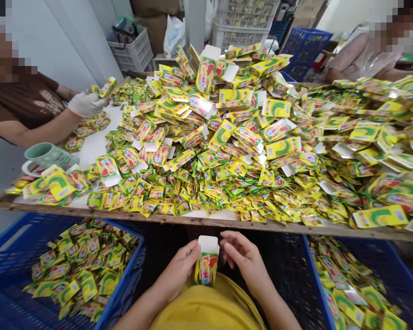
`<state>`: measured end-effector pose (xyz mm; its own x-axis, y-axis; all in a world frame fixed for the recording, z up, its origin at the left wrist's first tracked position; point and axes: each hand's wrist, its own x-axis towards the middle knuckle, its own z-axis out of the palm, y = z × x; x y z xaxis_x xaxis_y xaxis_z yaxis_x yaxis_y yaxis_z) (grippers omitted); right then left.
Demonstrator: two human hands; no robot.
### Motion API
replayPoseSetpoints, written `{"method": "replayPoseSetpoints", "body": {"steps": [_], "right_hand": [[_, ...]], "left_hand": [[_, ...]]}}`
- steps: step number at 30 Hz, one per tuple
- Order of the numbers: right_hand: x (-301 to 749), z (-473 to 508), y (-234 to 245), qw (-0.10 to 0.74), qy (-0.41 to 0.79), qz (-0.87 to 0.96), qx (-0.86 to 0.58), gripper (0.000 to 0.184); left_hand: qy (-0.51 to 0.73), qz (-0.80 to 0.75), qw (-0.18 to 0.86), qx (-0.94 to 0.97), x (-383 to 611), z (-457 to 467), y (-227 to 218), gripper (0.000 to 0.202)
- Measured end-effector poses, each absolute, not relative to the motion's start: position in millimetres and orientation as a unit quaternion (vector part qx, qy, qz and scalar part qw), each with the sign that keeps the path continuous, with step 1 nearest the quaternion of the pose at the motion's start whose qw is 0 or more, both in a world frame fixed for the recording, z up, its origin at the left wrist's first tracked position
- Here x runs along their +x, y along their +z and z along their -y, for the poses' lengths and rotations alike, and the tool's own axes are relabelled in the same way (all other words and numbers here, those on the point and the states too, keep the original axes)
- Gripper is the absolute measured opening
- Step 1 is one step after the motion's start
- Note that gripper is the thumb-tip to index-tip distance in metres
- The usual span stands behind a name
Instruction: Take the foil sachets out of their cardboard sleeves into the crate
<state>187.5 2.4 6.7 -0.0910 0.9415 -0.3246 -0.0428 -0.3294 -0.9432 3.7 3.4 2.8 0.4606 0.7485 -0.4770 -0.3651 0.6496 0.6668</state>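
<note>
The left hand [182, 266] is gripping a yellow box [206, 269], colourful letters starting "TU", white flap standing up, before a yellow shirt [209, 311]; the half-open right hand [245, 257] is hovering empty beside it.

The upright carton [206, 269] looked like thin card, glossy where printed, its raised flap [208, 244] plain matt white. Sachets [223, 176] were shiny plastic film, the blue crate [123, 279] smooth plastic, the table edge [99, 213] rough wood, the yellow garment [209, 309] matt cloth.
</note>
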Motion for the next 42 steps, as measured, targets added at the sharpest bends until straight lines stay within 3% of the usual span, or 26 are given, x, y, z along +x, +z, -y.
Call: {"method": "replayPoseSetpoints", "body": {"steps": [3, 6, 12, 19, 28, 34, 42], "right_hand": [[182.1, -0.4, 1.3, 0.378, 0.744, 0.257, -0.488, 0.027], [172.8, -2.8, -3.7, 0.337, 0.804, 0.183, -0.456, 0.024], [163.9, -6.4, -6.3, 0.385, 0.691, 0.274, -0.546, 0.011], [170.3, -9.5, -1.2, 0.392, 0.667, 0.311, -0.552, 0.034], [169.3, -16.4, -5.9, 0.376, 0.704, 0.282, -0.533, 0.037], [172.2, -21.9, -1.9, 0.338, 0.698, 0.329, -0.539, 0.036], [170.3, -15.2, -1.3, 0.358, 0.663, 0.335, -0.566, 0.035]], "left_hand": [[0.335, -0.363, 0.853, 0.170, 3.2, -6.3, 3.7, 0.031], [0.314, -0.368, 0.863, 0.143, 3.5, -11.1, 5.9, 0.025], [0.324, -0.401, 0.840, 0.169, 5.0, -16.0, 3.5, 0.023], [0.333, -0.541, 0.667, 0.389, -1.8, -23.7, -6.9, 0.021], [0.339, -0.522, 0.654, 0.429, 0.0, -23.7, -11.3, 0.018], [0.341, -0.495, 0.700, 0.386, 0.4, -25.8, -7.2, 0.025], [0.342, -0.511, 0.666, 0.422, 1.9, -26.1, -11.8, 0.018]]}}
